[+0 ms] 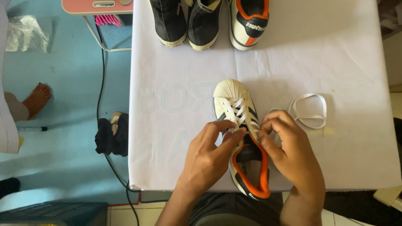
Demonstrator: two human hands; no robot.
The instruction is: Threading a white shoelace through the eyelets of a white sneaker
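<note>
A cream sneaker (233, 100) with dark stripes and an orange lining lies on the white table (167, 104), toe pointing away from me. White laces cross its upper. My left hand (209, 155) pinches the lace at the sneaker's left eyelets near the tongue. My right hand (291, 152) grips the lace on the shoe's right side. The loose end of the white lace (310, 111) loops on the table to the right of that hand.
Three more shoes stand at the table's far edge: two black ones (186, 21) and a cream one with orange trim (249, 23). Another person's bare foot (35, 100) rests on the blue floor at left, near a black cable (100, 92) and dark cloth (111, 134).
</note>
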